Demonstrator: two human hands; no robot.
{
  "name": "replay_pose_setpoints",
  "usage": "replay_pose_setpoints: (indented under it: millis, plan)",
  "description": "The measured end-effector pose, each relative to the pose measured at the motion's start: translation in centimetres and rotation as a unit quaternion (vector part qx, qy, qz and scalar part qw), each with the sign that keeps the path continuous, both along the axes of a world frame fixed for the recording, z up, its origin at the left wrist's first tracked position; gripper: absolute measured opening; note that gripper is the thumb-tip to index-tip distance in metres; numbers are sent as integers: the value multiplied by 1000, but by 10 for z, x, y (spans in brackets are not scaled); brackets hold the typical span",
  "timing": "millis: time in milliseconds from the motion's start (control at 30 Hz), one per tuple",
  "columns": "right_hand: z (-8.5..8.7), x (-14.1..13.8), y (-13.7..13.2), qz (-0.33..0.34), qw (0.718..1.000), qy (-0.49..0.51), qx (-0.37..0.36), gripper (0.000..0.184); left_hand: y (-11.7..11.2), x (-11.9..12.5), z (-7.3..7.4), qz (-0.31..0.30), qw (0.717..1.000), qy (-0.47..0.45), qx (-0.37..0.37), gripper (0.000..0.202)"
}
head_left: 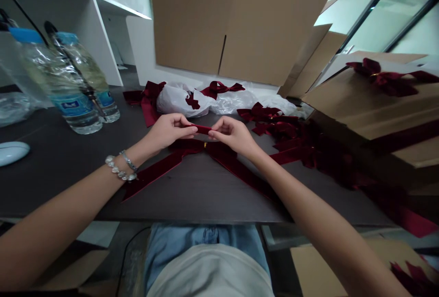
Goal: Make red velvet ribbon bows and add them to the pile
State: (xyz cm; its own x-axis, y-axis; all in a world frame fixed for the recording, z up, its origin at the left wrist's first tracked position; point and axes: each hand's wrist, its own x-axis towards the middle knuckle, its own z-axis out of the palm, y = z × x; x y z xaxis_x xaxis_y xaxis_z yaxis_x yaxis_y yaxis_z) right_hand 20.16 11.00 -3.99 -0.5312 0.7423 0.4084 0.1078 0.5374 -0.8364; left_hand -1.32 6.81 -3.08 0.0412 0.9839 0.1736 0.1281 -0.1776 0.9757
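Between my two hands a short strip of dark red velvet ribbon is stretched level above the dark table. My left hand pinches its left end, thumb and fingers pressed together. At the other end my right hand grips it the same way. Just beneath lies a larger dark red ribbon bow with a small gold tie at its middle. Its two long tails spread toward me, left and right, and my hands and right forearm cover parts of it.
White plastic bags with red bows on them line the back. A pile of red bows lies right, beside cardboard boxes. Water bottles and a white mouse stand left. A large cardboard panel rises behind.
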Motion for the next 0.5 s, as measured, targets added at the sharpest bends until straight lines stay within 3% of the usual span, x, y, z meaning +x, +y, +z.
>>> replay_pose_setpoints:
  millis: [100,233,500]
  plan:
    - [0,-1,-2,10,1000,-20,16,28,0,2,-1,18,999,13,29,33]
    - [0,-4,-5,-3,996,-82,36,29,-1,5,-4,-1,996,39,79,33]
    - [-2,-7,-6,1,998,-63,27,30,-4,5,-5,-11,992,56,117,30]
